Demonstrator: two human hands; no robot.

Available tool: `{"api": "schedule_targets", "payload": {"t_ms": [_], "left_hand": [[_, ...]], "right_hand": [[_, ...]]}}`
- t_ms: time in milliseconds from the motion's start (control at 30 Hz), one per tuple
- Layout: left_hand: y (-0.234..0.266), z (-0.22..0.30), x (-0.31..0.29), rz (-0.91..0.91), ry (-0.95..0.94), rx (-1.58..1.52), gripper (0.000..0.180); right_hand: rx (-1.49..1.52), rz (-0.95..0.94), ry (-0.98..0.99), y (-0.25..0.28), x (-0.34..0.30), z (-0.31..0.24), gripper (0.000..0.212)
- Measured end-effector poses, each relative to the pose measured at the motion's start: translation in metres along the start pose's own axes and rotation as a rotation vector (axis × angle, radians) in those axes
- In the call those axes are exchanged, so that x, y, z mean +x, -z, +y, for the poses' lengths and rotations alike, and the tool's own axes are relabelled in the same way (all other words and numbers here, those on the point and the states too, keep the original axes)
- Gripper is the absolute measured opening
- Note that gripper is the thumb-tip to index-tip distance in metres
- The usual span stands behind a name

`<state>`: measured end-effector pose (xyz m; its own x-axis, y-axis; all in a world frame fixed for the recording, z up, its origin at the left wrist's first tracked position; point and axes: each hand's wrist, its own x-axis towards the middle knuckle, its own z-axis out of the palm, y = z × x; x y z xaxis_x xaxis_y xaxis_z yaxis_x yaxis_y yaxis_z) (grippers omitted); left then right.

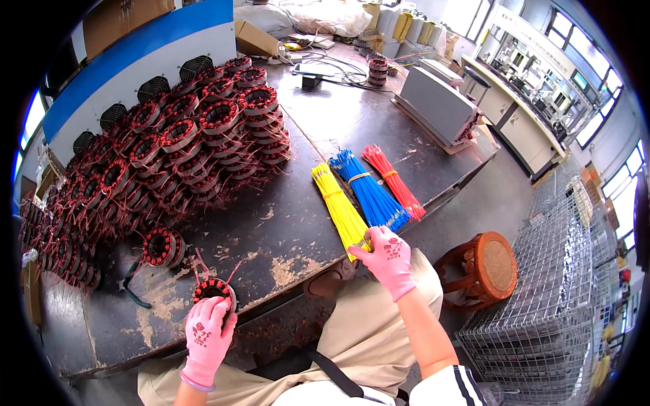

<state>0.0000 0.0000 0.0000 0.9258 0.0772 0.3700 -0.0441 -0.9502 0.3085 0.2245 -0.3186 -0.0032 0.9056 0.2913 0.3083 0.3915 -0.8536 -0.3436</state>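
My left hand (pixel 206 335), in a pink glove, is closed around a motor stator (pixel 215 289) with red windings near the table's front edge. Loose red leads stick up from that stator. My right hand (pixel 391 262), also in a pink glove, is at the near ends of the yellow wire bundle (pixel 338 206), its thumb and forefinger apart. Whether it touches a wire is hard to make out. Beside the yellow bundle lie a blue wire bundle (pixel 369 189) and a red wire bundle (pixel 394 181), each banded together. A single stator (pixel 163 247) stands just beyond my left hand.
Many stacked stators (pixel 183 142) fill the table's left side, against a blue and white panel (pixel 135 64). A grey box (pixel 437 105) stands at the far right of the worn dark table (pixel 298 233). A wooden stool (pixel 494 267) and wire mesh cages (pixel 535 318) are to the right.
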Motion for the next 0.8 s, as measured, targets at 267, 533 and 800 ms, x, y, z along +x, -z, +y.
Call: {"api": "schedule_targets", "payload": {"t_ms": [267,533,800], "left_hand": [[0.01,-0.002,-0.001,0.033,-0.001,-0.052,0.037],[-0.005,-0.01,-0.003,0.053,-0.007,-0.005,0.041],[0.011,-0.024,-0.008,0.013,-0.087,-0.053,0.039]], "right_hand": [[0.081,-0.152,-0.126,-0.005,0.006,0.007,0.028],[0.118,-0.178,-0.172,0.0,0.01,0.005,0.024],[0.241,-0.135,-0.269,0.045,-0.008,-0.007,0.018]]}}
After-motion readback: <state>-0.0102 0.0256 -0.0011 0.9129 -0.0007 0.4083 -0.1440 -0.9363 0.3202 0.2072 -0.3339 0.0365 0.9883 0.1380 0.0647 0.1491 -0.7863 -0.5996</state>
